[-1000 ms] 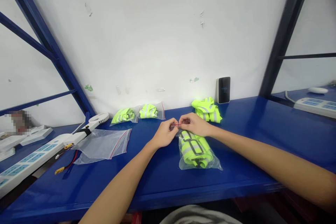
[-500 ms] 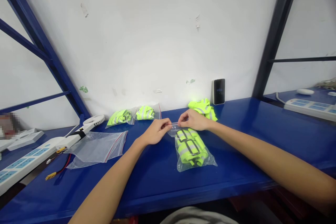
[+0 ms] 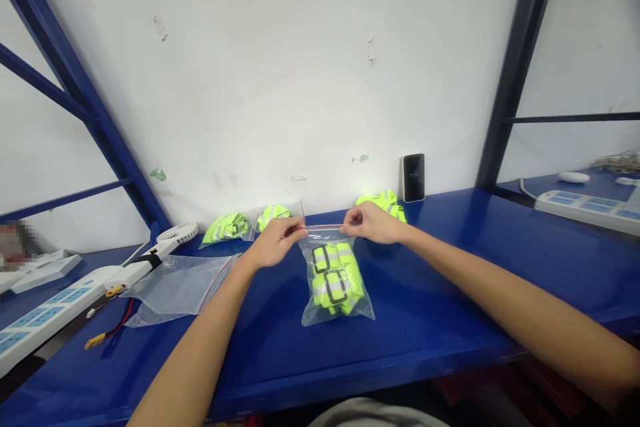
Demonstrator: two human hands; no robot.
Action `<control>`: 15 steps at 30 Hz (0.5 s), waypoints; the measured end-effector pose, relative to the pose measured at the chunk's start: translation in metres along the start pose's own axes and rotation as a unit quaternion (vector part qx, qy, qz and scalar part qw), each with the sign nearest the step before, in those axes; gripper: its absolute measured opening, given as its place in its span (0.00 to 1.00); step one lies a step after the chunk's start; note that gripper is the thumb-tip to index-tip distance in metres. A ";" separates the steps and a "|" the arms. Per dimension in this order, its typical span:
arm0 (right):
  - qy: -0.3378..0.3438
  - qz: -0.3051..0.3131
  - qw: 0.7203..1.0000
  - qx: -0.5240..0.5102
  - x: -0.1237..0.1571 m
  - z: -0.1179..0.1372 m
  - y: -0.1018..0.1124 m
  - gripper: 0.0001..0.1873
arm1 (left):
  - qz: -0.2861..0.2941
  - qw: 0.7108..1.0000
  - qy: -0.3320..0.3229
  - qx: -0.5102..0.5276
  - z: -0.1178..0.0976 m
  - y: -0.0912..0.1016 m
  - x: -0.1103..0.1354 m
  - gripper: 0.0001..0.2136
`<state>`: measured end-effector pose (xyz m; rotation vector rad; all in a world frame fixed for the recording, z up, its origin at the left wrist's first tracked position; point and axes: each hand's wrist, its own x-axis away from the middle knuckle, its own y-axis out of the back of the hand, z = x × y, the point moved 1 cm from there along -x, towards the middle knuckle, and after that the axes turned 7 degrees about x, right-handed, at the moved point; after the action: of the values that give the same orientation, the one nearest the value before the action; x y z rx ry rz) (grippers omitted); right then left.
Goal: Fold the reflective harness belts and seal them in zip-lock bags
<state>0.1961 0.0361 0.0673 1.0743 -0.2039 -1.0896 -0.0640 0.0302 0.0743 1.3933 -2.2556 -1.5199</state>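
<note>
A clear zip bag [image 3: 311,307] with a red seal line lies in front of me on the blue table. Inside it is a folded fluorescent yellow reflective vest [image 3: 345,273] with grey bands and black buckles. My left hand [image 3: 275,240] pinches the left end of the bag's top edge. At the right end of the same edge, my right hand [image 3: 374,221] pinches it too, so the red line is stretched straight between them. Behind my right hand sits a loose yellow reflective vest [image 3: 385,199], partly covered by the hand.
Two bagged vests, one a yellow bundle [image 3: 225,227], lie against the wall. Flat clear bags [image 3: 175,283] rest at left beside a white fan [image 3: 179,233], a power strip [image 3: 55,307] and a yellow connector [image 3: 95,340]. A black-screened device [image 3: 413,177] leans at the back right.
My hands have moved apart along the bag's top, the left one going left. The bag with the vest has shifted left and turned straighter, and its seal edge is now taut.
</note>
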 end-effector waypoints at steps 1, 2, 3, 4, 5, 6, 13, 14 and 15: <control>0.009 0.002 1.000 0.004 0.000 0.000 0.001 0.13 | -0.003 1.000 -0.001 -0.002 0.001 0.001 0.000 0.13; 0.017 0.002 1.000 0.018 0.001 0.001 0.002 0.13 | -0.004 1.000 -0.002 -0.005 0.001 0.002 0.000 0.13; 0.026 -0.003 0.999 0.042 0.002 0.001 0.002 0.14 | -0.004 1.000 -0.003 -0.008 0.002 0.003 0.000 0.14; 0.035 -0.013 0.996 0.076 0.002 0.002 0.002 0.15 | -0.005 1.000 -0.003 -0.012 0.003 0.005 -0.001 0.14; 0.043 -0.026 0.992 0.115 0.002 0.003 0.002 0.16 | -0.007 1.000 -0.003 -0.017 0.004 0.006 -0.001 0.14; 0.050 -0.040 0.986 0.155 0.003 0.004 0.001 0.17 | -0.011 1.000 -0.003 -0.023 0.005 0.008 -0.002 0.14; 0.059 -0.048 0.956 0.284 -0.001 0.013 -0.011 0.18 | -0.038 0.998 0.004 -0.059 0.010 0.017 0.002 0.15; 0.062 -0.041 0.954 0.289 -0.001 0.015 -0.013 0.18 | -0.042 0.997 0.005 -0.064 0.011 0.017 0.003 0.15; 0.064 -0.032 0.955 0.288 -0.001 0.016 -0.015 0.18 | -0.047 0.997 0.007 -0.067 0.012 0.016 0.005 0.15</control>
<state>0.1765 0.0271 0.0638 1.6790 -0.3998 -1.0377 -0.0830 0.0365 0.0792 1.4843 -2.0637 -1.6499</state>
